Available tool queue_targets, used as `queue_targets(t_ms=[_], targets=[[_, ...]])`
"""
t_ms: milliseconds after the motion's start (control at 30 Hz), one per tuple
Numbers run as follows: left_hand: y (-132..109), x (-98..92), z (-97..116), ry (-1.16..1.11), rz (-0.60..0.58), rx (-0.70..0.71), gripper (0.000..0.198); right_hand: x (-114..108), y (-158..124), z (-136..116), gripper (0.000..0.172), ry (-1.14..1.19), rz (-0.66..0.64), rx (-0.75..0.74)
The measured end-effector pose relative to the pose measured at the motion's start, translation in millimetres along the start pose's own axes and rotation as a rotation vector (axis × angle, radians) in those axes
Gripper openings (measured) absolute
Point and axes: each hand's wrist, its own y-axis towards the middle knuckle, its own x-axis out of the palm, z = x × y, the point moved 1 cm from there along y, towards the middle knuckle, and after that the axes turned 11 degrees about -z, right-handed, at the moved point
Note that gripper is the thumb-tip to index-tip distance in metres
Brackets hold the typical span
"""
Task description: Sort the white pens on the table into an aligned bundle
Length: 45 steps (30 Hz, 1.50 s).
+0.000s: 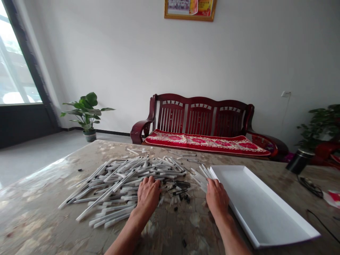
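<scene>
A heap of translucent white pen barrels [117, 180] is spread over the table, left of centre. My left hand [149, 194] rests at the heap's right edge, its fingers curled down, and whatever is under them is hidden. Close by lie small black pen parts [183, 191], some thin and long, some short like plugs. My right hand [217, 196] is beside the left wall of a shallow white box [273, 209]. Its fingers are bent together at a smaller fan of clear barrels [199, 179]; whether they grip any is hidden.
The patterned table [53, 212] reaches back toward a dark red wooden bench [200, 117]. At the right stand a black cylinder [300, 161] and a coiled cable [309, 187]. A potted plant [89, 113] is on the floor to the left.
</scene>
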Motion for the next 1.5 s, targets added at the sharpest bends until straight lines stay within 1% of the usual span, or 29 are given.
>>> queue_targets(t_ms=[100,167,267,367,500,700,833,900,967,1067,1200,1267,1400,1500], targets=[[0,1.7,7,-0.016,0.052,0.043,0.014,2,-5,-17,0.028,0.28,0.006,-0.126],[-2,4.3,17,-0.051,0.109,0.129,0.013,3,-11,-32,0.03,0.497,-0.039,-0.179],[-7,11.2,32,-0.107,0.182,0.31,0.01,3,-19,-53,0.037,0.752,-0.171,-0.162],[-12,17.7,43,-0.116,0.22,0.438,0.007,-1,-24,-64,0.046,0.875,-0.24,-0.135],[-13,21.0,45,-0.119,0.24,0.49,0.005,-5,-25,-67,0.048,0.921,-0.271,-0.151],[-9,25.8,41,-0.186,0.261,0.517,0.005,1,-23,-69,0.045,0.945,-0.265,-0.194],[-7,27.9,40,-0.252,0.267,0.529,0.006,0,-23,-69,0.033,1.002,-0.253,-0.235],[-7,28.0,39,-0.263,0.273,0.523,0.008,-4,-23,-70,0.024,1.068,-0.265,-0.247],[-6,27.8,38,-0.266,0.286,0.511,0.01,-7,-24,-71,0.02,1.143,-0.27,-0.243],[-6,27.6,38,-0.262,0.298,0.51,0.013,-8,-25,-72,0.028,1.155,-0.265,-0.206],[-7,27.2,40,-0.259,0.287,0.523,0.013,-5,-24,-72,0.041,1.033,-0.256,-0.171],[-8,27.0,41,-0.261,0.284,0.523,0.013,-5,-23,-73,0.038,1.031,-0.247,-0.189],[-7,27.2,39,-0.257,0.295,0.511,0.012,-9,-23,-74,0.026,1.157,-0.255,-0.203],[-6,27.6,38,-0.251,0.31,0.501,0.01,-8,-24,-73,0.031,1.154,-0.256,-0.169]])
